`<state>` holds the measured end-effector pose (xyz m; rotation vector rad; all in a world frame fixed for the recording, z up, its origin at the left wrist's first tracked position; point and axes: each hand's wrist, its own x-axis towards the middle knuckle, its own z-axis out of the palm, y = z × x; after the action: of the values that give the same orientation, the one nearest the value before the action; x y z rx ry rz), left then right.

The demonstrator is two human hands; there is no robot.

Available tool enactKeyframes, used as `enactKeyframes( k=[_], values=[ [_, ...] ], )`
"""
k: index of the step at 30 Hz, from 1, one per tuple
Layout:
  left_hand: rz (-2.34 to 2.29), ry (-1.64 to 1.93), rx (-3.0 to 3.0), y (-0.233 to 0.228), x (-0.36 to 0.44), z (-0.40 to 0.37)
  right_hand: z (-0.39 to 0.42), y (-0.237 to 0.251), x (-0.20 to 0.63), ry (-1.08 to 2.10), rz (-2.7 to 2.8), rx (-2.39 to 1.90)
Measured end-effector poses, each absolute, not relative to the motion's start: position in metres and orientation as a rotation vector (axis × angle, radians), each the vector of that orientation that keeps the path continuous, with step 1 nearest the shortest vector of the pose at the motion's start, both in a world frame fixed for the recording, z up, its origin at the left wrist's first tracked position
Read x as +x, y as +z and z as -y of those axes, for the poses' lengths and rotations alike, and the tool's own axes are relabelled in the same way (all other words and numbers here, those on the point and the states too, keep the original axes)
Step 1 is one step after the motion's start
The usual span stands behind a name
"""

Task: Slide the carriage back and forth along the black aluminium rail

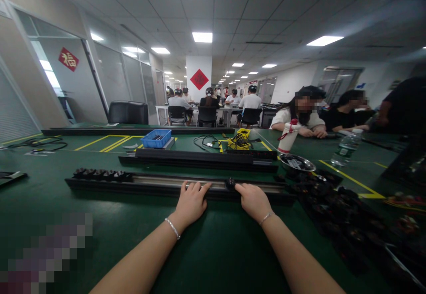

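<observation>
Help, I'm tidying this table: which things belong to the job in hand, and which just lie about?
Apparently in use: nearest black rail; small black block at right hand; dark pieces in rail's left end.
Apparently lying about: plastic bottle; white container.

The left hand [191,204] lay palm down midway along the black rail [143,189], fingers parted and bent over its near edge. The right hand [255,202], more tightly curled, held an extended fingertip at the rail's right part. Both forearms [140,256] slanted inward toward it.
</observation>
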<state>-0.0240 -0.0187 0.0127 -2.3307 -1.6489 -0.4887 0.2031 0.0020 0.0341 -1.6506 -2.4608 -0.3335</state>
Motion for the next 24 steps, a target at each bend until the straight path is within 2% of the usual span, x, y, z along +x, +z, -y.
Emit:
enactKeyframes(
  k=[24],
  values=[
    [1.627,-0.500,-2.324,0.012,-0.024,0.019,-0.005,0.035,0.213,-0.420,2.450,-1.664]
  ],
)
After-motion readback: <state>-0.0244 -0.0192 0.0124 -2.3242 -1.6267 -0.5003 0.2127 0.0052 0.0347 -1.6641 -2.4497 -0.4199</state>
